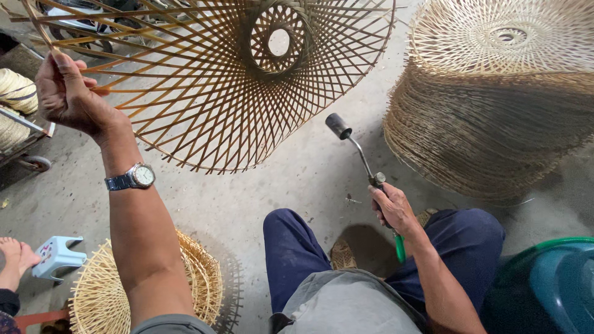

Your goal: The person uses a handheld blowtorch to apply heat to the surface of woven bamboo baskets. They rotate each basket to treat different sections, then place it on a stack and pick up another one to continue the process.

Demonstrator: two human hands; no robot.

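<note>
My left hand [65,89] is raised at the upper left and grips the rim of a large open-weave bamboo frame [229,80], a wide cone with a round hole at its centre, held up in the air. On that wrist sits a watch. My right hand [391,208] holds the handle of a gas torch [356,148] above my right knee. Its bent metal tube ends in a dark nozzle pointing up toward the frame's lower edge, with a gap between them. No flame is visible.
A tall stack of woven bamboo frames [495,117] stands at the right. Another woven piece [102,297] lies on the concrete floor at the lower left, beside a small white stool [54,255] and another person's bare foot [13,260]. A teal tub [566,281] is at the lower right.
</note>
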